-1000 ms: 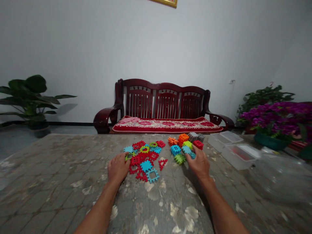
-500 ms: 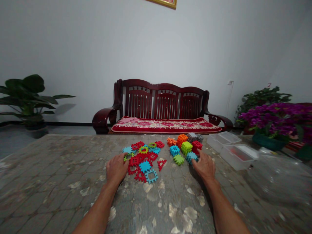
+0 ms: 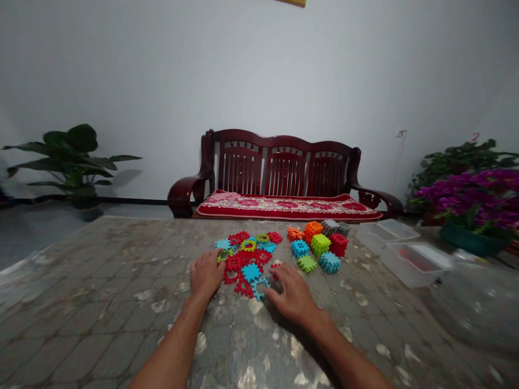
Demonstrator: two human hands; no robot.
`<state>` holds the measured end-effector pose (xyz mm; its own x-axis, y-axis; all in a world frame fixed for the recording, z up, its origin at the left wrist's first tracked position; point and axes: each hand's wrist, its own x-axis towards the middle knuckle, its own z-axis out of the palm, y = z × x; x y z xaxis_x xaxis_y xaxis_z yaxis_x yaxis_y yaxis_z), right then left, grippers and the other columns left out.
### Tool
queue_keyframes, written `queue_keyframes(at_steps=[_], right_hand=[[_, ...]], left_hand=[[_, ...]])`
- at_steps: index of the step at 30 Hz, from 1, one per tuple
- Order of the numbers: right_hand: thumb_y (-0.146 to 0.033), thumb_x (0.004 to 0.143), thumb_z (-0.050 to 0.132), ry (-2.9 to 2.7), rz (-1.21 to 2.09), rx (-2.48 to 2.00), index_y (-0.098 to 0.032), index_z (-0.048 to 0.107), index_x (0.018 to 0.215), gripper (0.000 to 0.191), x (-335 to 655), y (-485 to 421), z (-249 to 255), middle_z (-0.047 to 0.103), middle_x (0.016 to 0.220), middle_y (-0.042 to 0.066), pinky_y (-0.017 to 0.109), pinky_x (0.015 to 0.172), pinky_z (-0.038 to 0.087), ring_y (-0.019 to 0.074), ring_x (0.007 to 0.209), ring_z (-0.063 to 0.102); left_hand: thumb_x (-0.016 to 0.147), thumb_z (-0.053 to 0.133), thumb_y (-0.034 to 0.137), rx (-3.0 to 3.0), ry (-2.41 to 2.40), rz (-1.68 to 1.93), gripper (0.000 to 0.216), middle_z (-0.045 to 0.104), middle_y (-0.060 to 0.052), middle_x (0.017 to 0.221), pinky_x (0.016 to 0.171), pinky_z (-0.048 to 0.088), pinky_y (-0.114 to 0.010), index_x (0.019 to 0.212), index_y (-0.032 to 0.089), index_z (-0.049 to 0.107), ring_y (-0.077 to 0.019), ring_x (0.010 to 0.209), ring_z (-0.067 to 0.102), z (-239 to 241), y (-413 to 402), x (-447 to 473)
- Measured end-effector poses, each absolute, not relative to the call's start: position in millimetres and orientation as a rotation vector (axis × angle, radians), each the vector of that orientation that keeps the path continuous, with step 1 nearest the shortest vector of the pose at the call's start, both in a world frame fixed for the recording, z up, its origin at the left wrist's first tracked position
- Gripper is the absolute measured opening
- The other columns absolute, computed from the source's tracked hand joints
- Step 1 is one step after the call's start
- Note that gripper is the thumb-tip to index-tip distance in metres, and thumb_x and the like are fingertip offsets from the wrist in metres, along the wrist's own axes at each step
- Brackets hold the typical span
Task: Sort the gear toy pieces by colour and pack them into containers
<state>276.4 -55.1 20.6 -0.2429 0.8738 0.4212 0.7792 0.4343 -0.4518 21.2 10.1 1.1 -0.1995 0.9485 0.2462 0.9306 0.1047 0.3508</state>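
Observation:
Flat toothed puzzle tiles in red, blue and yellow-green lie in a loose pile (image 3: 234, 263) on the table. My left hand (image 3: 206, 274) rests at the pile's left edge, fingers loosely bent, its tips against a yellow-green tile (image 3: 224, 255). At the pile's near right side is my right hand (image 3: 295, 294), thumb and fingers apart, nothing visible between them. Its thumb is close to a light blue frame tile (image 3: 260, 288), and its fingers partly cover a small red tile (image 3: 275, 265). Sorted stacks stand farther right, among them a light blue stack (image 3: 330, 262) and a red stack (image 3: 338, 245).
Clear plastic boxes (image 3: 411, 265) and a crumpled clear bag (image 3: 478, 302) sit on the table's right side, near purple flowers (image 3: 474, 197) in a green pot. Behind the table stands a dark wooden bench (image 3: 284, 167). A leafy plant (image 3: 77, 162) is at left.
My right hand has left the light blue stack and moved left to the pile, by the red triangular tile. My left hand stays at the pile's left edge. The view has turned slightly left.

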Motion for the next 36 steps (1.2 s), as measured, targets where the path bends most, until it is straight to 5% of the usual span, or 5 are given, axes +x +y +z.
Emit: queue_keyframes(at_steps=[4, 10, 19, 30, 36], right_hand=[[-0.039, 0.081, 0.076, -2.234, 0.151, -1.452, -0.021, 0.073, 0.115, 0.038, 252, -67, 19, 0.071, 0.118, 0.01, 0.042, 0.103, 0.045, 0.0289, 0.113, 0.06], [-0.029, 0.091, 0.063, -2.323, 0.039, -1.446, -0.02, 0.071, 0.111, 0.023, 254, -66, 11, 0.073, 0.113, 0.011, 0.038, 0.1, 0.045, 0.027, 0.108, 0.061], [-0.024, 0.103, 0.037, -1.988, 0.141, -1.646, -0.021, 0.074, 0.093, 0.038, 289, -40, 8, 0.077, 0.083, 0.007, 0.027, 0.069, 0.042, 0.0193, 0.075, 0.07], [-0.025, 0.093, 0.061, -1.989, 0.009, -1.5, -0.023, 0.075, 0.104, 0.018, 313, -37, 1, 0.078, 0.105, 0.007, 0.029, 0.09, 0.05, 0.0213, 0.1, 0.071], [-0.026, 0.082, 0.071, -2.0, 0.013, -1.613, -0.021, 0.068, 0.129, 0.048, 311, -37, 0, 0.073, 0.129, 0.011, 0.039, 0.102, 0.048, 0.029, 0.116, 0.066]], left_hand=[[0.098, 0.05, 0.023, 1.961, 2.304, 0.673, 0.039, 0.07, -0.01, 0.136, 0.114, 0.039, -0.044, 0.134, 0.024, 0.064, -0.0267, 0.127, 0.061, 1, 10, 21], [0.098, 0.048, 0.023, 1.945, 2.284, 0.685, 0.04, 0.068, -0.011, 0.138, 0.115, 0.038, -0.046, 0.134, 0.023, 0.064, -0.0278, 0.129, 0.06, 3, 9, 22], [0.099, 0.047, 0.025, 1.939, 2.289, 0.655, 0.039, 0.068, -0.01, 0.138, 0.116, 0.037, -0.044, 0.135, 0.023, 0.063, -0.0269, 0.132, 0.059, 5, 8, 22], [0.098, 0.049, 0.024, 1.939, 2.279, 0.686, 0.039, 0.069, -0.009, 0.137, 0.117, 0.036, -0.043, 0.134, 0.024, 0.063, -0.0253, 0.13, 0.059, -3, 13, 19], [0.098, 0.049, 0.024, 1.957, 2.283, 0.679, 0.039, 0.069, -0.01, 0.137, 0.116, 0.036, -0.044, 0.134, 0.023, 0.063, -0.026, 0.13, 0.06, -1, 12, 19]])
